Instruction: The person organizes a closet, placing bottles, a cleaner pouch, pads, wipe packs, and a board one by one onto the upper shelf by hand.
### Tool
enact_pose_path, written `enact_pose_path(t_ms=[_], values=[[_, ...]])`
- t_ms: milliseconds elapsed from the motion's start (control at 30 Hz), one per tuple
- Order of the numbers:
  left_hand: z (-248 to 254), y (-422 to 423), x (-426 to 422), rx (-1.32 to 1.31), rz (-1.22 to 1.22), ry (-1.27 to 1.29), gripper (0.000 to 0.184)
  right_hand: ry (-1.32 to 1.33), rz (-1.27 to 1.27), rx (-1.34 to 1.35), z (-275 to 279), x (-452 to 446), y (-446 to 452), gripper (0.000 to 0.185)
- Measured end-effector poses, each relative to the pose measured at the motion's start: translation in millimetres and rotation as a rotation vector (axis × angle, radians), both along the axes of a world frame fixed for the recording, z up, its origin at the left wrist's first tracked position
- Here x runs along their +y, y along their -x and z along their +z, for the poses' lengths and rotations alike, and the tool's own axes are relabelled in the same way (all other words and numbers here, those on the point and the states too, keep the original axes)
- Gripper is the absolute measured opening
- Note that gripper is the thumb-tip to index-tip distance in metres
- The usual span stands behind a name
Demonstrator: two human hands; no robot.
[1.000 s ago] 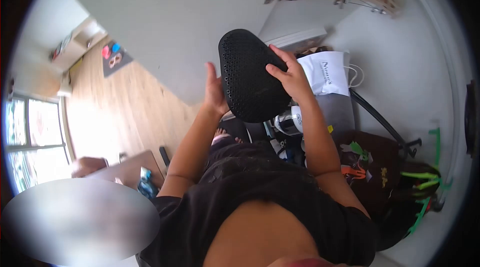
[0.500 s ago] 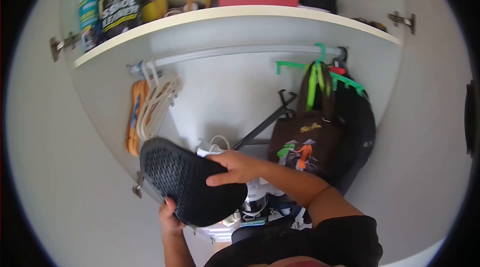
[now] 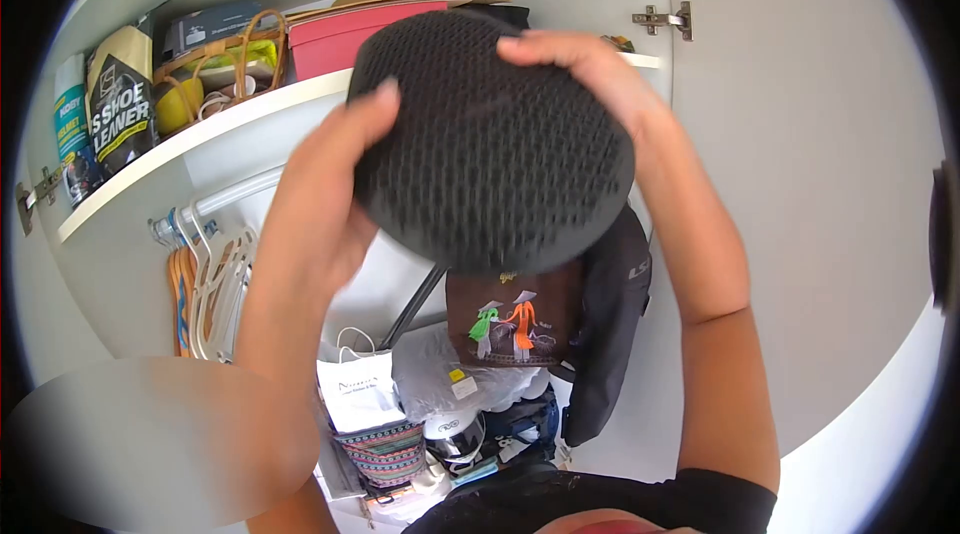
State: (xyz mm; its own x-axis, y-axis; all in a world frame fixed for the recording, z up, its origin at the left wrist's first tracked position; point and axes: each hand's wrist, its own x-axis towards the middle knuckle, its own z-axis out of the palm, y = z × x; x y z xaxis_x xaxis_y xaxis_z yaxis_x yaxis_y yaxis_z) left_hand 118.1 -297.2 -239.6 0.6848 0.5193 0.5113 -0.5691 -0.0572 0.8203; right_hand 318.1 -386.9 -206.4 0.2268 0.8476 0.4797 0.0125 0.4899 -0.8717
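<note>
A black oval thing with a knobbly, woven-looking surface (image 3: 490, 154) is held up in front of the wardrobe shelf, between both hands. Its exact kind does not show. My left hand (image 3: 335, 174) grips its left edge, thumb on the near face and fingers mostly hidden. At the upper right edge, my right hand (image 3: 595, 79) holds it with the thumb on the face and the other fingers out of sight behind. Part of the pink box (image 3: 325, 39) and the top of the brown bag (image 3: 465, 329) are covered by the black thing.
On the shelf (image 3: 200, 144) stand a shoe cleaner pack (image 3: 120, 99), a spray can (image 3: 72, 124) and a basket (image 3: 262, 59). Hangers (image 3: 205, 284) hang at left. Below are a white paper bag (image 3: 360, 389) and a helmet (image 3: 455, 434). A door (image 3: 800, 184) stands open at right.
The black thing has risen from low in the wardrobe to shelf height, its face tilted toward me. Both hands have moved up with it, and the view has shifted right.
</note>
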Motion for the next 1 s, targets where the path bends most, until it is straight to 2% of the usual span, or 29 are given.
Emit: enact_pose_path(t_ms=[267,333,400,467,533,567,633,667,733,767,833,867,900,933,967,1000], values=[[105,-98,21,-0.018,0.096,-0.344,0.018,-0.082,0.031,-0.093,76,6,-105,0.029],[128,-108,37,-0.006,0.097,-0.384,0.022,-0.153,-0.499,-0.279,87,20,-141,0.036],[146,-110,44,-0.060,0.201,-0.366,0.021,0.168,-0.901,-1.126,104,33,-197,0.048],[156,-100,49,-0.056,0.188,-0.371,0.023,0.476,-0.954,-1.310,98,41,-207,0.058],[163,-90,51,0.036,0.278,-0.388,0.025,0.491,-0.634,-1.341,91,77,-269,0.059],[165,-85,49,0.037,0.293,-0.387,0.025,0.480,-0.622,-1.346,94,87,-269,0.059],[165,-78,45,-0.013,0.399,-0.380,0.017,0.714,-0.585,-1.536,92,102,-261,0.059],[167,-75,46,-0.011,0.404,-0.378,0.017,0.712,-0.578,-1.538,95,107,-259,0.059],[169,-67,52,0.056,0.533,-0.383,0.031,0.955,-0.598,-1.419,102,114,-244,0.054],[169,-66,55,0.059,0.538,-0.382,0.031,0.953,-0.592,-1.420,101,119,-236,0.054],[171,-66,58,0.040,0.386,-0.430,0.033,0.663,-0.380,-1.621,104,131,-219,0.054],[172,-68,57,0.043,0.387,-0.433,0.033,0.554,-0.331,-1.670,102,141,-205,0.052],[172,-72,56,0.040,0.382,-0.422,0.025,0.447,-0.284,-1.713,98,150,-184,0.051],[171,-76,54,0.038,0.371,-0.409,0.017,0.347,-0.216,-1.683,96,151,-160,0.049],[169,-82,55,0.047,0.357,-0.409,0.017,0.253,-0.150,-1.645,93,149,-138,0.048],[168,-90,56,0.017,0.350,-0.390,0.018,0.146,-0.193,-1.696,88,152,-120,0.045]])
